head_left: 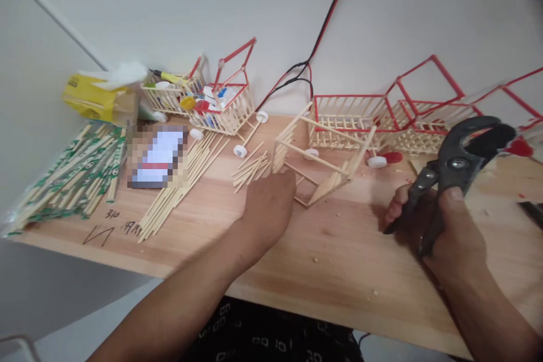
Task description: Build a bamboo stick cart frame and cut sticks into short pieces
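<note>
My left hand (269, 203) is closed at the lower left corner of a cart frame made of thin wooden sticks (324, 158); its fingertips are hidden behind the hand. The frame has slatted ends joined by long bars and sits tilted on the table. Just left of this hand lies a small heap of short cut sticks (250, 169). My right hand (453, 232) is wrapped round the handles of a dark hand cutter with curved jaws (460, 164), raised above the right side of the table. The jaws point up and to the right, with no stick visible between them.
Red-trimmed stick carts (348, 119) stand along the wall; another cart (227, 107) holds bottle caps. Long sticks (178, 192), a blurred phone (156, 158), packaged chopsticks (76, 175) and a yellow bag (97, 96) lie left. A red-black cable (326, 28) runs down the wall.
</note>
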{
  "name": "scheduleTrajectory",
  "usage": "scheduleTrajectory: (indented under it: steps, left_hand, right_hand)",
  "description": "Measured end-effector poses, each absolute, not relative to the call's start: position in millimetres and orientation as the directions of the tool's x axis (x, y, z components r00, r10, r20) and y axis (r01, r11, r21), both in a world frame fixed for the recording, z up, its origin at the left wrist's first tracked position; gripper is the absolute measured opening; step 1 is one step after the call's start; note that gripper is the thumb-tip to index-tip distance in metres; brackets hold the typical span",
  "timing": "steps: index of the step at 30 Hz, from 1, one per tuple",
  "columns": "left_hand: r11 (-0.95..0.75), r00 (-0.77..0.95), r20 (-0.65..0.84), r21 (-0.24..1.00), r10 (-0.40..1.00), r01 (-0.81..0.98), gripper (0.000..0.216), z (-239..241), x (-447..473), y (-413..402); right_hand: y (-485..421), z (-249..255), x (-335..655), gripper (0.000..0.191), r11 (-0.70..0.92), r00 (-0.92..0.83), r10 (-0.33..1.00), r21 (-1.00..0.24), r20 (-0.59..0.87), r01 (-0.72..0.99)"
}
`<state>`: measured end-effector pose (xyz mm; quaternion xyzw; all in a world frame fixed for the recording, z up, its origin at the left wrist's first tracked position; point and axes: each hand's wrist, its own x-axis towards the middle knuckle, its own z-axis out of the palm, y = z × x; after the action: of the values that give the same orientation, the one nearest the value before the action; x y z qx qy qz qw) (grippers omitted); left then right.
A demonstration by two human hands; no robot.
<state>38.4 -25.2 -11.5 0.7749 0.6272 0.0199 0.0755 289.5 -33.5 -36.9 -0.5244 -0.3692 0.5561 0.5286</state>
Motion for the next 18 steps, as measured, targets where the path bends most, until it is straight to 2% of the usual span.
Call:
scheduleTrajectory:
  steps: [14,18]
  left_hand:
    - [-0.247,0.249,0.008,0.173,0.968,0.954,0.019,-19.9,31.9,-25.0]
    - [-0.23,0.237,-0.026,0.152,0.971,0.961,0.023,-10.7,28.1,-27.3]
  right_hand:
    - [-33.7,-38.0,289.1,0.053,-0.146,0.131,0.976,-0.97,-0.173,-0.196]
    - [-34.1,-37.0,287.7,0.053,-0.159,0.15,0.969,-0.962,-0.194,-0.22]
